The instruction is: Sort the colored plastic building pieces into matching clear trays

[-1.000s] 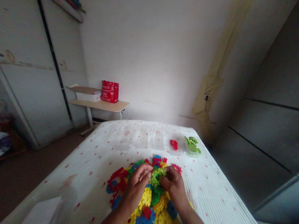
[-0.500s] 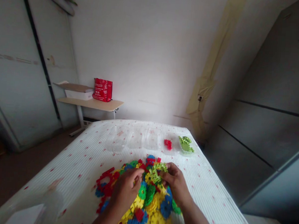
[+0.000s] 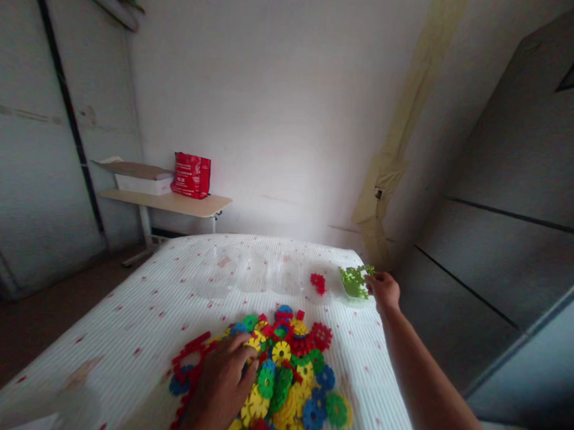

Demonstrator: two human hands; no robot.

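Note:
A heap of plastic interlocking toy pieces (image 3: 290, 395) in red, yellow, blue and green, many shaped like notched discs, lies on the cloth before me. My left hand (image 3: 228, 379) rests on the heap's left side, fingers loosely bent and thumb apart, with no piece visible in its grip. At the far right, my right hand (image 3: 384, 289) is closed on a light green interlocking piece (image 3: 368, 270) at the edge of a clear container. More light green pieces (image 3: 353, 281) lie in that container, partly overlapping the held one in view. Red pieces (image 3: 318, 283) lie in the container to its left.
Clear plastic containers (image 3: 255, 271) stand in a row across the far part of the table. The white ribbed tablecloth (image 3: 137, 316) has small red marks. Behind, a small desk (image 3: 172, 202) holds a red bag (image 3: 193, 175) and a white box (image 3: 142, 183). A grey cabinet (image 3: 519, 189) stands at right.
My right hand has moved from the heap away to the far right container, carrying light green pieces. My left hand has lowered slightly toward me and its fingers have loosened over the heap.

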